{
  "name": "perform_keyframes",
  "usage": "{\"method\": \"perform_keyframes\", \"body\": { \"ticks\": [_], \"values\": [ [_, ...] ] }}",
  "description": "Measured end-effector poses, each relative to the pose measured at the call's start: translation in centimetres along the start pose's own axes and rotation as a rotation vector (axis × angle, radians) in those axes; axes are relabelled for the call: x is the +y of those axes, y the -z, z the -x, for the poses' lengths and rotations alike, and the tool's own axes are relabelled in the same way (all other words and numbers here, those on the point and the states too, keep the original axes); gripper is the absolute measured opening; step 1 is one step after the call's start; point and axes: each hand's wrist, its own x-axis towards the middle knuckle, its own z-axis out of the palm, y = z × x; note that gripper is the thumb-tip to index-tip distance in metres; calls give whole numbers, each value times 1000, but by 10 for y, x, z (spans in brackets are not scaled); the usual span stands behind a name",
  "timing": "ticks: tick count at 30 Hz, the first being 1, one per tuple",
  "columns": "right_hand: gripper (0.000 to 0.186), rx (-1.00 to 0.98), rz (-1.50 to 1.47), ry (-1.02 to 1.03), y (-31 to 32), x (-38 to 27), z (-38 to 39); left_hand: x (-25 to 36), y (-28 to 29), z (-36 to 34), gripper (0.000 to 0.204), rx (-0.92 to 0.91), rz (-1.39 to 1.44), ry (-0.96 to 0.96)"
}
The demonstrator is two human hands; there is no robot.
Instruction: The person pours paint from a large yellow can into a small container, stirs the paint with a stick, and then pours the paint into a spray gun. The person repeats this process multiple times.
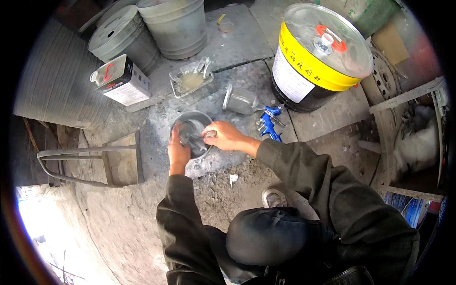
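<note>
A round metal pot (205, 116) stands on the grey-stained floor in front of me, with silvery-grey liquid inside. My left hand (178, 151) grips its left side, fingers over the rim. At the right rim, my right hand (224, 135) is closed around a tool with a rounded grey-brown handle end (210, 134). The tool's lower part reaches into the pot, and I cannot tell its kind. Beyond my right hand lies a blue spray gun (270, 124), its cloudy clear cup (240, 100) on its side.
A large black-and-yellow drum (304, 61) stands at the far right. A rectangular can (124, 81) and a clear tub (192, 84) sit at the far left, before metal buckets (173, 28). A metal-framed piece (95, 161) lies left; a shelf (403, 102) stands right.
</note>
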Motion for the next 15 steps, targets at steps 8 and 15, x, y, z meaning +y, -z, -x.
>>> {"method": "perform_keyframes", "body": {
  "ticks": [8, 15],
  "values": [
    [21, 107, 297, 351, -7, 0, 3, -11, -3, -8, 53, 94, -117, -86],
    [21, 101, -15, 113, 4, 11, -6, 29, 13, -13, 53, -31, 102, 304]
  ]
}}
